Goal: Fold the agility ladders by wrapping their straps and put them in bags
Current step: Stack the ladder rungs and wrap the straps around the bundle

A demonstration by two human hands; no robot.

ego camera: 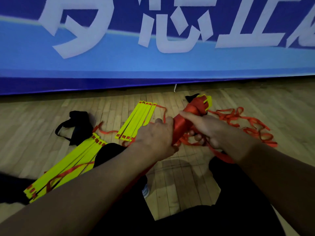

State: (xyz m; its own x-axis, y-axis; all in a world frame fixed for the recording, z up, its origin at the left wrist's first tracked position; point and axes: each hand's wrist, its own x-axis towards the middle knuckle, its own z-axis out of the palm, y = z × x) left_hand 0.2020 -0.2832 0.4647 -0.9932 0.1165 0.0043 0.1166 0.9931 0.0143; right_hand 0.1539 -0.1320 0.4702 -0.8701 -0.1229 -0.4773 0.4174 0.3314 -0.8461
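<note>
both hands, left hand [156, 135] & right hand [214, 132], grip strap-wrapped ladder bundle [190, 114].

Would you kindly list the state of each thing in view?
Wrapped ladder: strap-bound, gripped by left hand and right hand.
Loose strap: tangled on floor.
Middle ladder: stacked, unwrapped.
Near ladder: stacked, unwrapped.
Black bag: lying crumpled.

both hands [154, 135] gripping strap-wrapped ladder bundle [190, 114]
</note>
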